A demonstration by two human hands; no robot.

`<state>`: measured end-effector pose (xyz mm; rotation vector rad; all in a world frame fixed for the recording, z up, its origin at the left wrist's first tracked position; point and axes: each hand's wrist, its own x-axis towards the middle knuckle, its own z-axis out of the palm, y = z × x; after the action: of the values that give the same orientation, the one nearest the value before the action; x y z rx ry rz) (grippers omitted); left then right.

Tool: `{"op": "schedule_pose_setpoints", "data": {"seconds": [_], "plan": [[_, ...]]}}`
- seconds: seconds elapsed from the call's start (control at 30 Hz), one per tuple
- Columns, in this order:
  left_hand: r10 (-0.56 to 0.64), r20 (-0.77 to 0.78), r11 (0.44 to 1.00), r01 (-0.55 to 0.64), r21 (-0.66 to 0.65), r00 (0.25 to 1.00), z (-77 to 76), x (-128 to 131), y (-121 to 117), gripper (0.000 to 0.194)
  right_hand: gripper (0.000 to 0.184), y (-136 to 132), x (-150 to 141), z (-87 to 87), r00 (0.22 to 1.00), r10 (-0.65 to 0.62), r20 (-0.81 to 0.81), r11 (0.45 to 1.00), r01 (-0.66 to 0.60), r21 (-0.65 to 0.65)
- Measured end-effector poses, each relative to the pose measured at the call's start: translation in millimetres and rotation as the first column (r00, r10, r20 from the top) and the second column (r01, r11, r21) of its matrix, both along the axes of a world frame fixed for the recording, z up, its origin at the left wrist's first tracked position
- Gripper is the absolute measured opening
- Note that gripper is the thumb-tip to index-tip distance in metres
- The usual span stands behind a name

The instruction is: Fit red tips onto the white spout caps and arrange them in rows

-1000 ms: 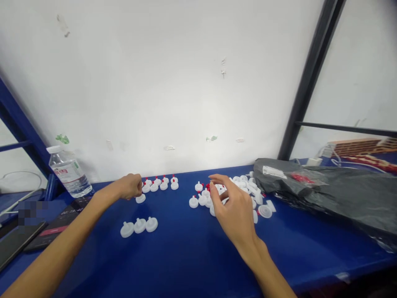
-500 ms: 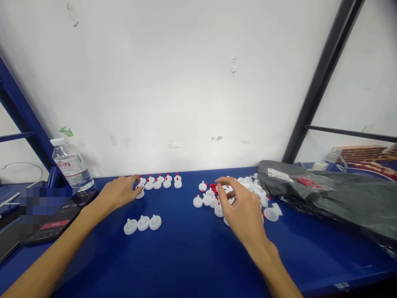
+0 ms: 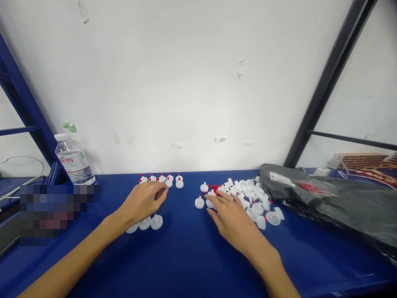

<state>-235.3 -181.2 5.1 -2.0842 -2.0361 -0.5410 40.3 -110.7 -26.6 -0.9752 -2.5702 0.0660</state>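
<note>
My left hand [image 3: 145, 202] hovers above the blue table between two groups of white nozzle caps. Its thumb and forefinger are curved and slightly apart, with nothing visible between them. Just beyond it stand several white caps with red tips [image 3: 179, 183] in rows. Partly behind its wrist sit three white nozzle caps without red tips [image 3: 156, 222]. My right hand [image 3: 237, 221], fingers spread, reaches over the near left side of a heap of loose white caps [image 3: 248, 191]. Small red tips [image 3: 217, 189] lie by its fingers, which hide part of the heap. One cap with a red tip [image 3: 199, 202] stands left of it.
A water bottle [image 3: 74, 161] stands at the back left, beside a blurred-out patch. On the right lies a dark grey plastic bag [image 3: 341, 198] with a clear packet of red pieces [image 3: 310, 187] on it. A white wall [image 3: 186, 82] rises behind the table.
My left hand has moved right and nearer, away from the rows of red-tipped caps. The right hand has spread and lowered its fingers toward the left of the heap. The view has shifted slightly.
</note>
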Motion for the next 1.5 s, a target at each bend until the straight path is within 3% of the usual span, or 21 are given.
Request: {"op": "schedule_pose_setpoints", "data": {"seconds": [0.23, 0.4, 0.5, 0.83, 1.03, 1.23, 1.37, 1.43, 1.5], "plan": [[-0.046, -0.002, 0.999, 0.046, 0.002, 0.999, -2.4, 1, 1, 0.028, 0.033, -5, 1, 11.8, 0.987, 0.08, -0.143, 0.996, -0.086, -0.031], [-0.064, 0.004, 0.998, 0.064, 0.001, 0.998, -5.8, 3, 0, 0.028, 0.033, 4, 2, 10.0, 0.984, -0.082, -0.157, 0.996, 0.088, 0.034], [-0.067, 0.007, 0.998, 0.067, -0.008, 0.998, -7.0, 6, 0, 0.029, 0.031, 8, 3, 6.4, 0.985, -0.124, -0.119, 0.99, 0.131, 0.055], [-0.031, -0.023, 0.997, 0.029, -0.067, 0.999, -5.0, 12, -3, 0.032, 0.03, 5, 2, 7.3, 0.978, -0.012, -0.207, 1.0, 0.012, 0.002], [0.175, -0.238, 0.967, -0.212, -0.138, 0.955, 3.6, 10, -2, 0.048, 0.022, -6, 0, 14.9, 0.979, 0.065, -0.193, 0.996, -0.077, -0.053], [0.413, -0.312, 0.843, -0.489, -0.226, 0.856, 3.1, -4, -10, 0.052, 0.02, -7, -1, 15.1, 0.974, 0.033, -0.223, 0.996, -0.051, -0.074], [0.426, -0.252, 0.803, -0.492, -0.337, 0.869, -3.1, -8, -13, 0.049, 0.019, -5, 0, 11.7, 0.975, 0.021, -0.222, 0.996, -0.038, -0.075], [0.405, -0.183, 0.819, -0.444, -0.363, 0.896, -6.6, -5, -11, 0.048, 0.02, -5, 0, 11.0, 0.975, 0.03, -0.221, 0.996, -0.048, -0.077], [0.384, -0.018, 0.839, -0.357, -0.411, 0.923, -10.3, 1, -9, 0.051, 0.02, -6, -1, 11.2, 0.976, 0.03, -0.217, 0.996, -0.048, -0.079]]}}
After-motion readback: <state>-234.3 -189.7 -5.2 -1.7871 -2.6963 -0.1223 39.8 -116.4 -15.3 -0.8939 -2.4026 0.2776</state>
